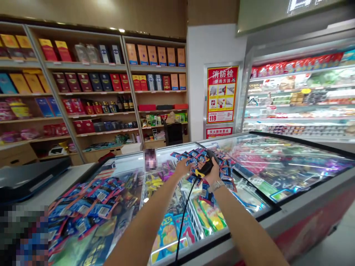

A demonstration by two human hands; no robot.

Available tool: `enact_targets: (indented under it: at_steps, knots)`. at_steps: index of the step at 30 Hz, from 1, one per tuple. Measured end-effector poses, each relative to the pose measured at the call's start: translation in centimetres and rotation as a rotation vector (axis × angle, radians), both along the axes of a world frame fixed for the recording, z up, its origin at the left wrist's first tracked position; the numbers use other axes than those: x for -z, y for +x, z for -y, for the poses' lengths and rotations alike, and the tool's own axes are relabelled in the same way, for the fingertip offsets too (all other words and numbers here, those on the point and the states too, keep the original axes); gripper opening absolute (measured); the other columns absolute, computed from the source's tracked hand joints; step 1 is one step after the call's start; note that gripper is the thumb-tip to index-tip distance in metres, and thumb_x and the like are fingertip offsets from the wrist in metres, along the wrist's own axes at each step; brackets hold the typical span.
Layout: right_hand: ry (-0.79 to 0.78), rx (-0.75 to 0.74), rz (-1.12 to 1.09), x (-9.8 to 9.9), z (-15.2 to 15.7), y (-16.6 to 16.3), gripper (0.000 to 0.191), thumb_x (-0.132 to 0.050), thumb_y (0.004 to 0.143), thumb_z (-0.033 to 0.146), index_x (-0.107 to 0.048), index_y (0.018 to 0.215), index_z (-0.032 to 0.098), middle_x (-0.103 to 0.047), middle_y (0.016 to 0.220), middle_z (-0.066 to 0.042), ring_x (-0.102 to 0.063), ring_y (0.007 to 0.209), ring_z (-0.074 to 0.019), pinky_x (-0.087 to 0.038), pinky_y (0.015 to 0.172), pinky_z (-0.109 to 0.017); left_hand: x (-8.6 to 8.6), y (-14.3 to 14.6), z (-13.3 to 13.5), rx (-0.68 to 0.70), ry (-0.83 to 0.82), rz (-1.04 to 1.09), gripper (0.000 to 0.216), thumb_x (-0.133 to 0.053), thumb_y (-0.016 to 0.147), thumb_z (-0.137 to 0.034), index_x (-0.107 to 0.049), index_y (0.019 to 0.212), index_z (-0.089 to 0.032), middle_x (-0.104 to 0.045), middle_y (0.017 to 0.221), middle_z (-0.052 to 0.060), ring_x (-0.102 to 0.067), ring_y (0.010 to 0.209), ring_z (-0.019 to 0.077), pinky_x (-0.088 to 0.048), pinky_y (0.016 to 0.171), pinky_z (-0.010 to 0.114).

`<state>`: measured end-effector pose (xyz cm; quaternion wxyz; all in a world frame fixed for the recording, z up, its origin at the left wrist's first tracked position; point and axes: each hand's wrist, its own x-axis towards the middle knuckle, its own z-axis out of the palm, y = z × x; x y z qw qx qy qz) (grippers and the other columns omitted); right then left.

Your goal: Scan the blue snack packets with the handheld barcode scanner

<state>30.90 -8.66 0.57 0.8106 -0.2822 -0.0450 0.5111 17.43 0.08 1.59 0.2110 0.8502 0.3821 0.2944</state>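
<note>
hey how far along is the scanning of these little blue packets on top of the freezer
Done: hard to tell; a heap of blue packets lies apart at the near left of the freezer lid. In hand: the right hand grips a black corded scanner, while the left hand touches the far pile of packets. Left: that far pile looks large and spread out.

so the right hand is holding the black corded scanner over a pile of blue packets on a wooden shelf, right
Not quite. In the head view the right hand does hold the black corded scanner over the blue packets, but they lie on the glass lid of the chest freezer, not a wooden shelf.
</note>
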Motion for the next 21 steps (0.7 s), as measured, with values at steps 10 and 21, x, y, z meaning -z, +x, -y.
enact_targets:
  at_steps: [10, 21]
  knots:
    - [0.024, -0.042, 0.036, 2.0, -1.0, 1.5, 0.043, -0.054, 0.080, 0.064, -0.064, 0.088, 0.023, -0.063, 0.064, -0.004, -0.065, 0.067, -0.0231, -0.055, 0.067, -0.040, 0.9, 6.2, -5.0, -0.013, 0.029, -0.206, 0.036, -0.067, 0.081, -0.025, -0.068, 0.115, -0.013, -0.066, 0.123, 0.018, -0.060, 0.116, 0.0314, -0.043, 0.101, 0.040]
    - [0.013, -0.030, -0.013, 0.4, 0.6, 0.2, 0.034, -0.050, 0.087, 0.053, -0.064, 0.086, 0.023, -0.070, 0.078, -0.009, -0.069, 0.086, -0.0224, -0.057, 0.077, -0.038, -0.7, 4.0, -5.7, 0.005, -0.116, -0.053, 0.032, -0.075, 0.064, -0.031, -0.052, 0.046, -0.018, -0.049, 0.048, -0.001, -0.061, 0.069, 0.0232, -0.048, 0.070, 0.032]
